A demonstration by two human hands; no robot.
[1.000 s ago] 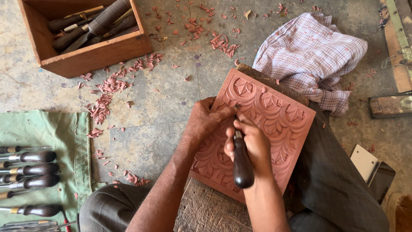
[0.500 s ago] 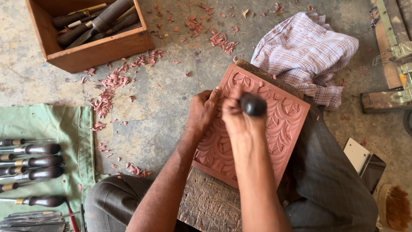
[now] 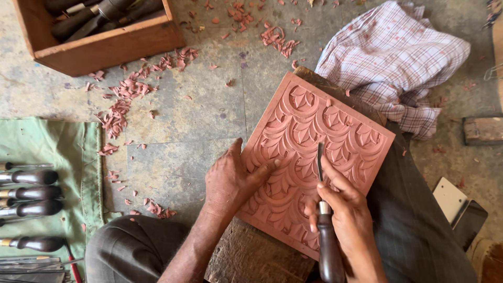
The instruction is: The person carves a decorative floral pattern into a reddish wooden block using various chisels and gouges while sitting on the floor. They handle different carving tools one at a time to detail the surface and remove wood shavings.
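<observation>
The right hand (image 3: 343, 212) wraps a chisel (image 3: 326, 225), its fingers hiding the ferrule; the dark handle is cut off at the frame's bottom edge. The left hand (image 3: 230, 181) presses flat, fingers spread, on the panel (image 3: 314, 157). This reddish square, carved with overlapping leaf arches, rests tilted on a wood block (image 3: 251, 257) over the lap.

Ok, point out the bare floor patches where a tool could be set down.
The barest stone lies between the wooden box, the green cloth and the carved panel, beside the left hand. Red shavings litter its left edge. The cloth is crowded with chisels; the checked cloth fills the upper right.
</observation>
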